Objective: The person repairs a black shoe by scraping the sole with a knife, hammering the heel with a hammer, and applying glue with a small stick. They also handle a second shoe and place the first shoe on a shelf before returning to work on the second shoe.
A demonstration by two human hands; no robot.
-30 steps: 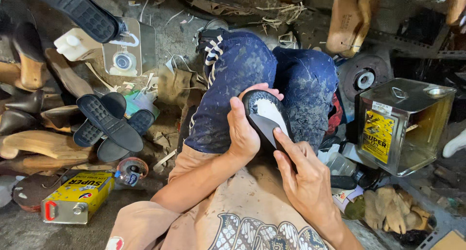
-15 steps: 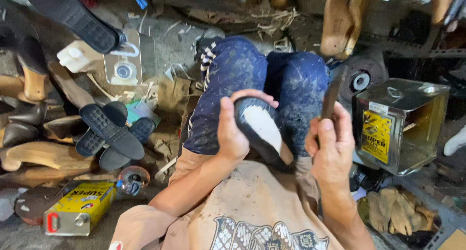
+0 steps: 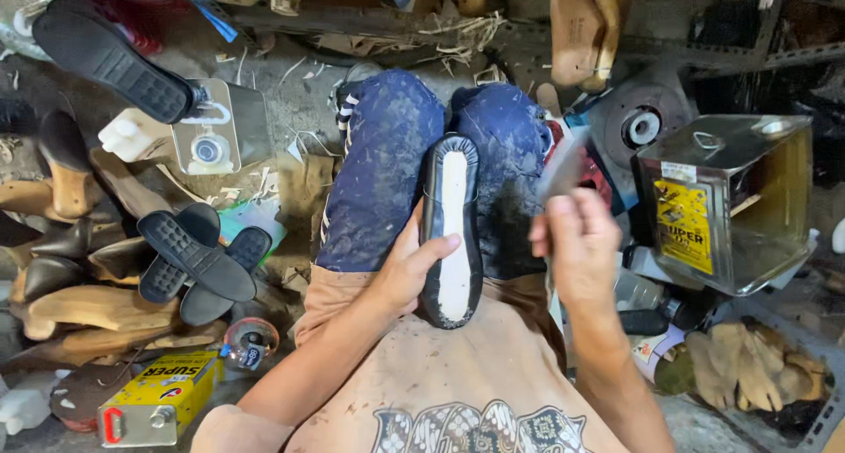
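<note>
Two bare hands work over the lap. Lying bottom-up between the knees is a black shoe upper [image 3: 451, 228] with a pale insole showing, its toe toward twelve o'clock. At its nine o'clock side the left hand [image 3: 407, 272] presses against it, grip curled round the edge with the thumb across the insole. At three o'clock the right hand [image 3: 576, 242] is raised clear of the shoe, grip closed round a thin blurred tool [image 3: 563, 167] of a kind I cannot tell. Black soles [image 3: 198, 259] lie well off at nine o'clock, a yellow can [image 3: 158, 400] at seven, and an open metal tin [image 3: 726, 202] at three.
</note>
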